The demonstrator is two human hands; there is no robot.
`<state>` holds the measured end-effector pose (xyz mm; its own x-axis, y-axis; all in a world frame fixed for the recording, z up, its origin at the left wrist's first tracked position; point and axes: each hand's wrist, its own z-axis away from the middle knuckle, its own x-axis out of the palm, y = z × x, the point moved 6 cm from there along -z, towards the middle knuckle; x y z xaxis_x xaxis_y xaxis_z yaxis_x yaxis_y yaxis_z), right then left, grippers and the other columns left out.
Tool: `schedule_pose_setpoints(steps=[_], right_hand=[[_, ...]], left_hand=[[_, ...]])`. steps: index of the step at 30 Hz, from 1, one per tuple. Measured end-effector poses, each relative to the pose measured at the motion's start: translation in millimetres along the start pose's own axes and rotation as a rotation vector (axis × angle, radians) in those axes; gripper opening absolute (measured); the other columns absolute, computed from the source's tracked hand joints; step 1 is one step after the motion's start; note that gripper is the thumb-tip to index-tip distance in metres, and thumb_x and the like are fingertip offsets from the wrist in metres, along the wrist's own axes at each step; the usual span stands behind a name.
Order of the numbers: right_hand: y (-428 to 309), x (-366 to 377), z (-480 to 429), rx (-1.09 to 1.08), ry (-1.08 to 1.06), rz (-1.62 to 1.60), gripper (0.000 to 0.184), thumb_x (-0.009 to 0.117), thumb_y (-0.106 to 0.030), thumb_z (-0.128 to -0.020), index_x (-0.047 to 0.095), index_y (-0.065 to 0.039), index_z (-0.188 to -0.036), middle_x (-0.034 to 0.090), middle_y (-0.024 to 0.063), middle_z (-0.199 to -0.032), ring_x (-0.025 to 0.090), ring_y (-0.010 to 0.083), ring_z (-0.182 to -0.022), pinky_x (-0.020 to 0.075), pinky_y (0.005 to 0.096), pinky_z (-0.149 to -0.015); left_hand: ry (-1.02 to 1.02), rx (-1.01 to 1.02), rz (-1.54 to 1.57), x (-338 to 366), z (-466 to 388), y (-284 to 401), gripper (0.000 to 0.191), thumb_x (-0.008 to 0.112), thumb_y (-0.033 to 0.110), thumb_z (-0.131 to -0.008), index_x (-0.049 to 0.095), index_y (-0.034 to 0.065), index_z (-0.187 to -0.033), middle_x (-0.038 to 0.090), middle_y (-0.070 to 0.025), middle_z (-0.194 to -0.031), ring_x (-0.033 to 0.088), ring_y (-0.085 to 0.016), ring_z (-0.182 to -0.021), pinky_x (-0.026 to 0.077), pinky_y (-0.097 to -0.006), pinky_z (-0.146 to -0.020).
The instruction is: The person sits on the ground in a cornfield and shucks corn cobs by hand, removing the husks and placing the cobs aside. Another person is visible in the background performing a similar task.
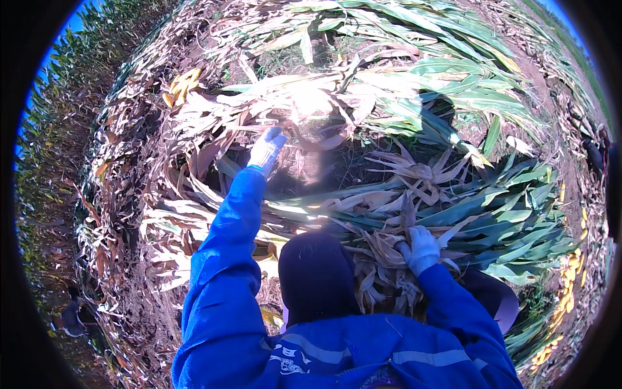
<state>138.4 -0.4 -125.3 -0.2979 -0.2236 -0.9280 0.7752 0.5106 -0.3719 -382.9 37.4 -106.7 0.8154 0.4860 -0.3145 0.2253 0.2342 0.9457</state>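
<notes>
My left hand (266,150), in a white knit glove, reaches forward over dry corn leaves (228,114). Glare washes out the area by its fingertips, so whether anything is in its grasp cannot be told. Close to my body, my right hand (422,249), gloved the same way, is closed around dry corn husks (384,245). These lie on a row of cut cornstalks (359,219), whose green leaves (505,214) fan out to the right. A peeled-back, pale husk (425,177) rests on the stalks just ahead of the right hand.
Another row of cut stalks (413,82) lies farther ahead. Yellow corn ears (182,87) are heaped at the far left, and more ears (568,282) line the right side. Standing corn (58,160) borders the left. My dark-clothed knee (316,279) is between my arms.
</notes>
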Motion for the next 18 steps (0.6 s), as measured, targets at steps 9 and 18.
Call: schedule_pose_setpoints(steps=[9, 18], right_hand=[[16.8, 16.8, -37.9, -0.076, -0.219, -0.020, 0.043, 0.072, -0.037, -0.086, 0.064, -0.005, -0.113, 0.063, 0.0159, -0.106, 0.063, 0.0362, -0.098, 0.0528, 0.0492, -0.082], [34.9, 24.3, -60.9, -0.062, -0.401, -0.265, 0.047, 0.074, -0.041, -0.086, 0.064, -0.004, -0.112, 0.063, 0.0181, -0.107, 0.064, 0.0400, -0.097, 0.0539, 0.0508, -0.083]], left_hand=[[-0.139, 0.317, -0.789, 139.6, -132.2, -2.7, 0.056, 0.062, 0.027, -0.091, 0.056, 0.0053, -0.143, 0.065, -0.0213, -0.132, 0.062, -0.038, -0.123, 0.047, -0.0445, -0.107], [-0.251, 0.192, -1.079, 226.3, -234.2, -47.8, 0.069, 0.062, 0.031, -0.090, 0.044, 0.0091, -0.153, 0.052, -0.0201, -0.149, 0.050, -0.040, -0.135, 0.039, -0.0504, -0.114]])
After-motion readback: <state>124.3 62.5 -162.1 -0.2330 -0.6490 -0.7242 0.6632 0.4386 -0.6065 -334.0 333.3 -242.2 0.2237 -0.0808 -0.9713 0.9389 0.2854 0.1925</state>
